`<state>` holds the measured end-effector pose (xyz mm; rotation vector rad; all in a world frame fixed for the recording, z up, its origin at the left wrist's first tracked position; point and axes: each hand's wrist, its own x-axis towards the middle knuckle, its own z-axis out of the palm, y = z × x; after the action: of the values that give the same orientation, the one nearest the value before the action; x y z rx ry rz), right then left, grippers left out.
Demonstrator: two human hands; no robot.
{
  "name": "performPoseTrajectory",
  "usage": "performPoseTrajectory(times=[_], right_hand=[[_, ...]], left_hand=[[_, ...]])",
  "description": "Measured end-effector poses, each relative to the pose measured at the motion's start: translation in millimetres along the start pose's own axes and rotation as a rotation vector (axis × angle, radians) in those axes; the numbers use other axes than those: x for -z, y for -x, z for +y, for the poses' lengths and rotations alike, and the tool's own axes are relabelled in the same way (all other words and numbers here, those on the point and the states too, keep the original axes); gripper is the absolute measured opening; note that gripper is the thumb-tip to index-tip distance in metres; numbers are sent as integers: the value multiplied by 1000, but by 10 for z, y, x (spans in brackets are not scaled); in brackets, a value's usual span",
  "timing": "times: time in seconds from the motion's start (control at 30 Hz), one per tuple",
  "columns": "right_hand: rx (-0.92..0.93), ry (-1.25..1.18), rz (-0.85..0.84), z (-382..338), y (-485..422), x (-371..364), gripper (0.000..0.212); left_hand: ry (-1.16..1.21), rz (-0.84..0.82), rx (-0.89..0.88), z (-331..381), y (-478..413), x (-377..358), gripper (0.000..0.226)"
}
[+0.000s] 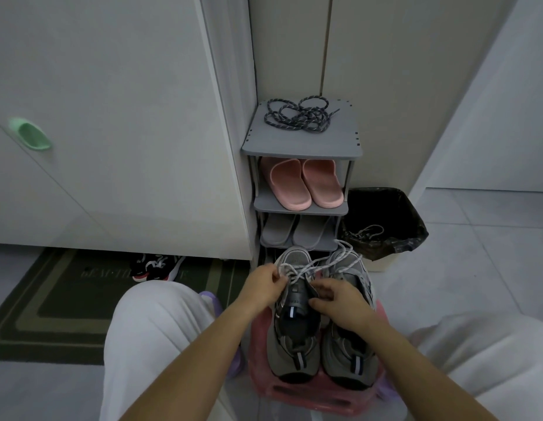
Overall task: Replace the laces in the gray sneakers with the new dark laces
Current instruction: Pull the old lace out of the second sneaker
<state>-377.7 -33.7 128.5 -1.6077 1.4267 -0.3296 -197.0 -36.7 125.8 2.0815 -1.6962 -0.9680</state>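
Note:
Two gray sneakers stand side by side on a pink stool point(315, 393) between my knees, toes pointing away from me. My left hand point(265, 284) pinches the pale old lace point(309, 265) at the top of the left sneaker point(291, 338). My right hand point(340, 302) holds the side of that sneaker's tongue area, lying partly over the right sneaker point(349, 354). The pale lace runs loosely across both shoes. The new dark laces point(297, 115) lie in a tangle on the top shelf of the gray shoe rack point(300, 144).
The rack holds pink slippers point(303, 183) and gray slippers point(294, 232) below. A bin with a black bag point(382, 220) stands right of it, a pale lace inside. White cupboard at left, a green mat point(60, 302) and black-red shoes point(155, 268) under it.

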Motion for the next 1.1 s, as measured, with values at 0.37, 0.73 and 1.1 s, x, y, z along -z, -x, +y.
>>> performPoseTrajectory(times=[0.37,0.73,1.1], right_hand=[[-15,-17,-3,12,0,2,44],[9,-2,-5,9,7,13,43],[-22,-36,3,51,-11,-10,45]], left_hand=[[170,113,75,1,-79,94,33],[78,146,112,30,-93,226,34],[-200,178,-328,26,38,282,16]])
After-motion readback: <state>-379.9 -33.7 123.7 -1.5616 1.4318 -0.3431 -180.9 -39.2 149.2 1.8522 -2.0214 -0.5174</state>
